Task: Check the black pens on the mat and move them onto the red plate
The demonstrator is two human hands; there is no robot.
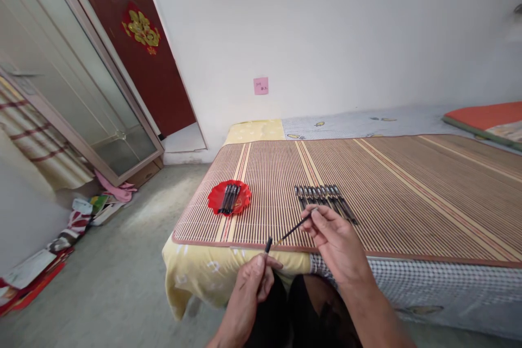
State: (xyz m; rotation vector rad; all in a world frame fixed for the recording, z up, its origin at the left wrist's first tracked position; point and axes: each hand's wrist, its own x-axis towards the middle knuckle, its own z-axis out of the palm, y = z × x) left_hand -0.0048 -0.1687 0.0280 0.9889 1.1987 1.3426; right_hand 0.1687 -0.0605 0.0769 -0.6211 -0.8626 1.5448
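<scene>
My left hand [253,280] is closed around a black pen barrel [268,244] that points up from between thumb and fingers. In my right hand [336,242], thumb and fingertips pinch a thin dark pen refill [296,226] by its far end. The refill slants down to the left, its yellowish tip close to the top of the barrel; I cannot tell whether they touch. Beyond my right hand lies a row of several black pens [322,193] on the striped mat. Several more black pens [230,198] rest in a red scalloped plate [211,204] at the left.
The bamboo mat [269,174] covers a bed with a yellow and checked sheet [204,266]. A pink note [261,86] is stuck to the white wall. Folded orange bedding [489,117] sits at far right. A glass door [89,65] and floor clutter [77,217] are at left.
</scene>
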